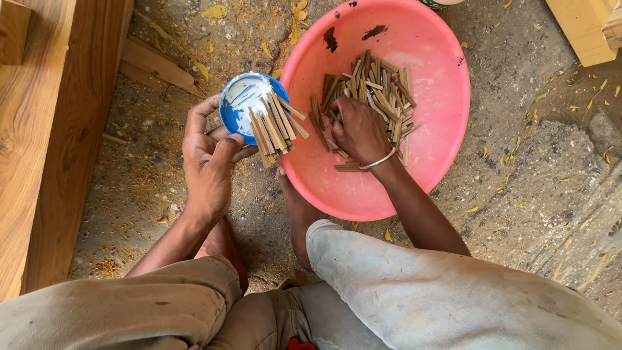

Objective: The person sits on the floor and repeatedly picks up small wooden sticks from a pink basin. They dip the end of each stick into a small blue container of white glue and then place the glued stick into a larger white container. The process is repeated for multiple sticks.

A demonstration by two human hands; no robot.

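My left hand [208, 159] grips a bundle of thin wooden sticks [275, 128], fanned out over a small blue bowl of white paste [241, 100] on the ground. My right hand [357, 129] reaches into a large pink plastic basin [440, 129] and closes on some of the loose wooden sticks [382, 91] piled there. A metal bangle sits on that wrist. The basin rests on the ground just beyond my bare foot [299, 214].
A thick wooden beam [45, 129] runs along the left edge, with a smaller wood offcut [155, 68] beside it. Pale timber [586, 29] lies at the top right. Sawdust and yellow leaves are scattered on the rough concrete ground.
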